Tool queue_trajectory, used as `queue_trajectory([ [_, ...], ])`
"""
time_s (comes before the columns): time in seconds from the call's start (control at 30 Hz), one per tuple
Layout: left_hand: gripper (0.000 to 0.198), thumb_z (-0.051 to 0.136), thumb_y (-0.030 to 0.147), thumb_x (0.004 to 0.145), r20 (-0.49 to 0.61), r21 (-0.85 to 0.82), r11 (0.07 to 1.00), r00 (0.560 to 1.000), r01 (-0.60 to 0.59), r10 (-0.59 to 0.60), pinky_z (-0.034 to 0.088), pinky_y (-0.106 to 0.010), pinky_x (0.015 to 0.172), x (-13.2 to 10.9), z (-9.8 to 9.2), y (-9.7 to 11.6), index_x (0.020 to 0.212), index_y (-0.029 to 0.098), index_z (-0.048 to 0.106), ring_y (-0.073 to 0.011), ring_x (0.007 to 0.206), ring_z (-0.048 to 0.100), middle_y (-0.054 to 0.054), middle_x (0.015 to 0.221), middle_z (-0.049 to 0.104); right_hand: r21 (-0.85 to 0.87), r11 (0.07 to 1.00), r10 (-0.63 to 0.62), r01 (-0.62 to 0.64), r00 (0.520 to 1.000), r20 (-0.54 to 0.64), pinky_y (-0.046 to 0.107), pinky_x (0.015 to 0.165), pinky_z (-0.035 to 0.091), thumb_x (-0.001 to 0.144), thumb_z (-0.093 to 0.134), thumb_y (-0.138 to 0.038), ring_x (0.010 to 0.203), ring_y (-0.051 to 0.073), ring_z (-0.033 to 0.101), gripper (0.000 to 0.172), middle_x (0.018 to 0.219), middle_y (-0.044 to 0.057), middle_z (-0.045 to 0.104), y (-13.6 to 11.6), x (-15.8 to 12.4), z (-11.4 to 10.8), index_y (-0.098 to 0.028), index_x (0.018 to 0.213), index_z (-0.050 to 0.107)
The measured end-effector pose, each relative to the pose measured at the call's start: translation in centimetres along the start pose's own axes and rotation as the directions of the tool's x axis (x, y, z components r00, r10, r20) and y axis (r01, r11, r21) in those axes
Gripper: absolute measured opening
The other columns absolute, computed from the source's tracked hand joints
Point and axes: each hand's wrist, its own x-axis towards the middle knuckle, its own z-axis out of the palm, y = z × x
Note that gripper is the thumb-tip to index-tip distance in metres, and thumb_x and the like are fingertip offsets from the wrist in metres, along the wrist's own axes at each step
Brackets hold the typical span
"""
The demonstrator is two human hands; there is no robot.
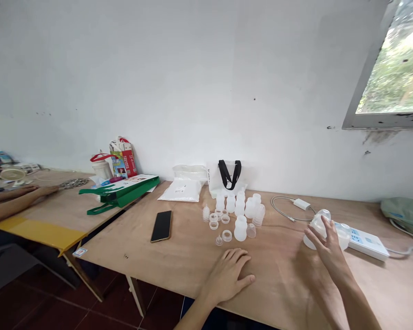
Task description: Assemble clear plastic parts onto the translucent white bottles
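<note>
My left hand (pixel 229 275) lies palm down on the wooden table, fingers stretched out and holding nothing. Just beyond it stand a small milky bottle (pixel 240 228), a clear cap (pixel 251 230), a screw ring (pixel 227 235) and a clear nipple (pixel 219 239). My right hand (pixel 326 250) is over a small group of translucent bottles (pixel 343 236) with clear domed caps, its fingers spread. The fingers overlap one bottle (pixel 318 223), partly hiding it; whether they touch it is unclear. Several more bottles (pixel 230 202), rings (pixel 214 218) and stacked caps (pixel 259 215) stand farther back.
A white power strip (pixel 368 243) and a charger with cable (pixel 302 204) lie on the right. On the left are a phone (pixel 161 226), white plastic packets (pixel 182 189) and a green bag (pixel 124 195). A white bag (pixel 227 176) leans on the wall. Another person's arms (pixel 20 199) rest on the neighbouring table.
</note>
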Motion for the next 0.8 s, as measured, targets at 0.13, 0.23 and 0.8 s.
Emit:
queue_trajectory([
  [0.13,0.048,0.061,0.048,0.1,0.003,-0.001,1.0,1.0,-0.005,0.005,0.037,-0.044,0.121,0.0,0.0,-0.1,0.143,0.027,0.055,-0.0265,0.14,0.049,-0.005,0.151,0.056,-0.002,1.0,0.0,0.0,1.0,-0.006,0.041,0.107,0.054,0.07,0.073,-0.078,0.137,0.042,0.057,0.117,0.177,0.011,0.004,-0.1,0.1,-0.2,-0.026,0.165,0.029],
  [0.23,0.048,0.061,0.048,0.1,0.002,-0.004,1.0,1.0,-0.005,0.005,0.037,-0.044,0.122,-0.1,0.0,-0.1,0.143,0.027,0.056,-0.0264,0.14,0.049,-0.005,0.151,0.056,-0.018,1.0,0.019,-0.019,1.0,-0.016,0.042,0.108,0.054,0.07,0.073,-0.078,0.134,0.042,0.06,0.115,0.176,0.01,0.008,-0.2,0.2,-0.5,-0.029,0.164,0.031],
  [0.8,0.048,0.062,0.047,0.1,0.006,-0.004,1.0,1.0,0.004,-0.004,0.037,-0.045,0.122,-0.1,-0.1,0.0,0.143,0.028,0.056,-0.0266,0.141,0.049,-0.004,0.152,0.056,-0.099,0.993,0.06,-0.065,0.997,-0.056,0.057,0.115,0.044,0.071,0.07,-0.078,0.123,0.047,0.067,0.111,0.174,0.017,0.016,0.8,1.3,-2.9,-0.027,0.163,0.034],
])
